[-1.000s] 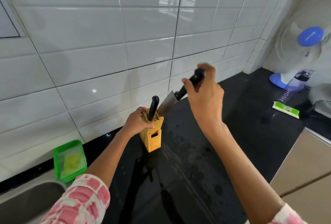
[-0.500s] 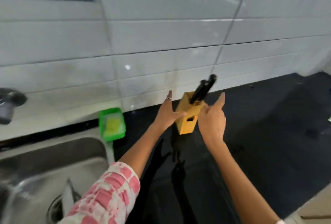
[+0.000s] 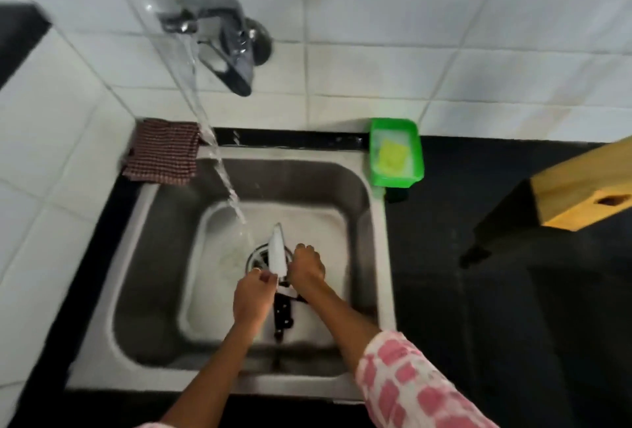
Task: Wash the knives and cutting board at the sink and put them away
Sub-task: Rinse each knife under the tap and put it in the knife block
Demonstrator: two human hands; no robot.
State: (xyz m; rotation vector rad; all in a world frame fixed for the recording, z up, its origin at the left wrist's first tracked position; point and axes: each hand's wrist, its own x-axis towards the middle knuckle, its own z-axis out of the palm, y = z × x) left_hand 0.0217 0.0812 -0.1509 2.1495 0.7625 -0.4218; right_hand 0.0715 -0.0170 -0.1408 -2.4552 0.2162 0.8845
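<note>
I look straight down into the steel sink (image 3: pixel 374 229). A knife lies over the drain, its pale blade (image 3: pixel 277 251) pointing away from me and its black handle (image 3: pixel 283 313) pointing toward me. My left hand (image 3: pixel 252 296) pinches the blade's near end with its fingertips. My right hand (image 3: pixel 306 267) is curled tight against the knife where blade meets handle. A dark strip shows under my right wrist; I cannot tell what it is. The yellow wooden knife block (image 3: pixel 581 188) stands on the black counter at the right, close to the camera.
Water runs from the wall tap (image 3: pixel 232 51) into the sink just left of the knife. A green tray (image 3: pixel 415 167) with a yellow sponge sits at the sink's back right corner. A checked cloth (image 3: pixel 164 154) lies at the back left corner.
The view has swung from the knife block down to the sink. Both hands have left the block and now hold a knife over the drain.
</note>
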